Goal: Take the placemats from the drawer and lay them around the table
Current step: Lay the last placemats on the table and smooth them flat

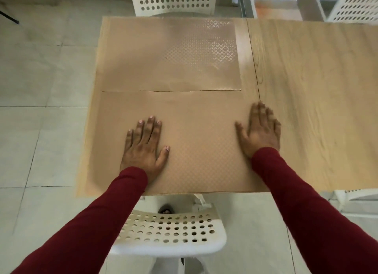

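Two tan placemats with a fine diamond pattern lie on the left end of the wooden table (317,89). The far placemat (169,56) sits by the far edge. The near placemat (194,130) lies by the near edge, its far side touching the other mat. My left hand (144,146) rests flat on the near mat's left half, fingers apart. Flat and blurred, my right hand (259,130) lies over the mat's right edge, partly on bare wood. Neither hand holds anything. No drawer is in view.
A white perforated chair (169,228) stands below me at the table's near edge. Another white chair (173,1) is at the far edge, and a third (356,5) at the far right. White shelving (306,5) stands behind. Tiled floor lies to the left.
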